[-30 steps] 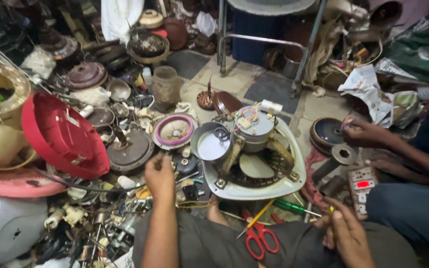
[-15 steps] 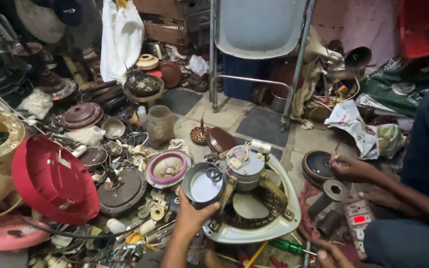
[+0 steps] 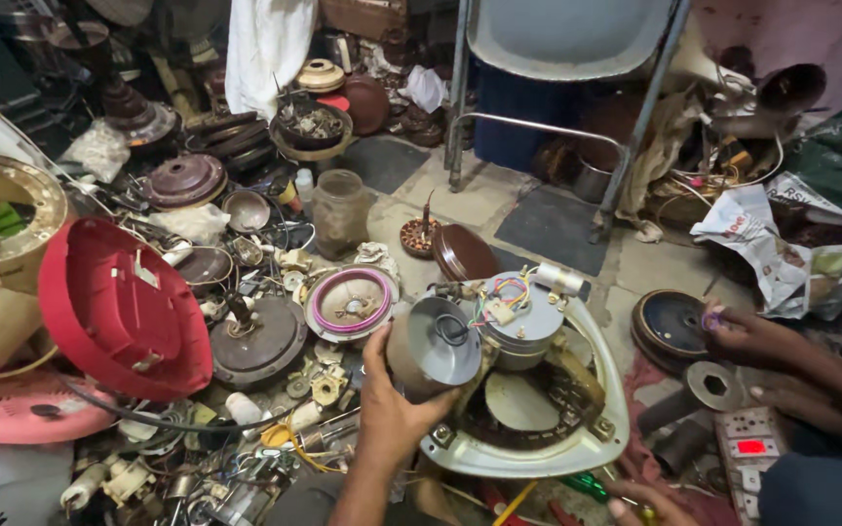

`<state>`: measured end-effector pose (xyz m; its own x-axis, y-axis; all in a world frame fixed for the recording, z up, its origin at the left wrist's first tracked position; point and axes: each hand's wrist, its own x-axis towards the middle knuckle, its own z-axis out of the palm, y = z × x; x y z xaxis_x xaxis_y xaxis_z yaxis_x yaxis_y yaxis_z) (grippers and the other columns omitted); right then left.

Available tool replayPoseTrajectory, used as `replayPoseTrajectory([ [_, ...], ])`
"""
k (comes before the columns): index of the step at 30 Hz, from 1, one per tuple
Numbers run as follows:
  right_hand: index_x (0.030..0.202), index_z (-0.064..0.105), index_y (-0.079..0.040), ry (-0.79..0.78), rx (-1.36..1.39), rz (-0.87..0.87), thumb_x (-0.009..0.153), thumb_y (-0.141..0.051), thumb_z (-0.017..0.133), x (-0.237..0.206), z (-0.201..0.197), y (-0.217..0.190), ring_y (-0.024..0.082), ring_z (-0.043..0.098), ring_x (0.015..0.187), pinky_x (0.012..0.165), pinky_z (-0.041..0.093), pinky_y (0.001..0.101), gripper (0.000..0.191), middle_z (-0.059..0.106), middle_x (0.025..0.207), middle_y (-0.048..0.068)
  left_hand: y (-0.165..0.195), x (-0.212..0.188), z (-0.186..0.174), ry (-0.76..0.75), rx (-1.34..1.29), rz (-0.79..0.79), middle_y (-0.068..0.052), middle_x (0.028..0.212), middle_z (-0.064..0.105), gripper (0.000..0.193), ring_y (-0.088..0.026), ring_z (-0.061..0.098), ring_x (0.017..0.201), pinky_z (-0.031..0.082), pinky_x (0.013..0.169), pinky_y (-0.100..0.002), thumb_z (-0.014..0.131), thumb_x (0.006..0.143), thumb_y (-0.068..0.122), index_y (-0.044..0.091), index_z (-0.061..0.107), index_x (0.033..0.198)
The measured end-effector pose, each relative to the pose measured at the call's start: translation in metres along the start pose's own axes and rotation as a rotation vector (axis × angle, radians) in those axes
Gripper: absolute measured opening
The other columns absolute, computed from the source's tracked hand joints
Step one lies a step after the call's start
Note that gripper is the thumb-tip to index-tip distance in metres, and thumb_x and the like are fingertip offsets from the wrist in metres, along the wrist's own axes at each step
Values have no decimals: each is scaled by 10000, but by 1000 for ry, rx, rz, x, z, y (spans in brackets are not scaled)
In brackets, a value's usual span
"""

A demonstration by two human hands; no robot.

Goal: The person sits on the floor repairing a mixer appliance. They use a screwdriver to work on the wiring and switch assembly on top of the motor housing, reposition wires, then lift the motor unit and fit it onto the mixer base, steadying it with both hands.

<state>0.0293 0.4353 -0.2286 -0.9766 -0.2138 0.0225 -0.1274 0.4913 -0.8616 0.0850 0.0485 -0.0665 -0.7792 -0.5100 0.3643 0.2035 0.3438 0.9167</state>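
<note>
— Gripping that grey metal cup [image 3: 438, 346], is it? The left hand [image 3: 389, 409] has its fingers wrapped round the smooth round wall, thumb up along the side.

— Yes, the cup sits tilted on its side, its flat shiny end toward us, pressed right against the motor housing [image 3: 518, 317], a dull metal drum with coloured wires bunched on top.

— And under that?

— A white plastic base [image 3: 577, 443], rounded triangle in shape, grimy inside, lying on the floor.

— The right hand [image 3: 650, 505]?

— Only fingertips show at the bottom edge; I cannot tell whether it is spread or closed.

— Somebody else is there too.

— A person's hand [image 3: 747, 336] on the right touches a dark round ribbed disc [image 3: 669, 326]. Left of the cup lies a ring wound in purple wire [image 3: 350, 302], then a rusty brown domed plate [image 3: 257, 341], and a big glossy red plastic cover [image 3: 119, 312] standing tilted among scattered small parts.
</note>
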Motion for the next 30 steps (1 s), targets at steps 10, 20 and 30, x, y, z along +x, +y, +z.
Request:
replayPoseTrajectory([
  [10,1225,712,-40,-14,34,-403,839,-134,765,25,36,-233,151,694,1085,959,513,309,401,777,1129,73,18,13,-4,-2,-195,309,-216,1545,410,1111,-332,504,1399,426,1170,-441,939,631,129,59,276,1520],
  [20,1305,648,-31,27,209,-228,879,-166,738,53,48,-308,130,693,1015,896,540,274,456,778,1078,71,83,75,-20,-178,117,437,-230,1426,474,1059,-419,500,1305,436,1078,-491,937,603,281,35,397,1481],
  [30,1359,603,-112,381,159,-84,896,-173,688,111,4,-268,115,660,896,720,500,253,474,740,1122,40,128,111,26,-295,296,326,-186,1321,594,943,-398,499,1228,436,1043,-474,918,578,376,28,550,1374],
])
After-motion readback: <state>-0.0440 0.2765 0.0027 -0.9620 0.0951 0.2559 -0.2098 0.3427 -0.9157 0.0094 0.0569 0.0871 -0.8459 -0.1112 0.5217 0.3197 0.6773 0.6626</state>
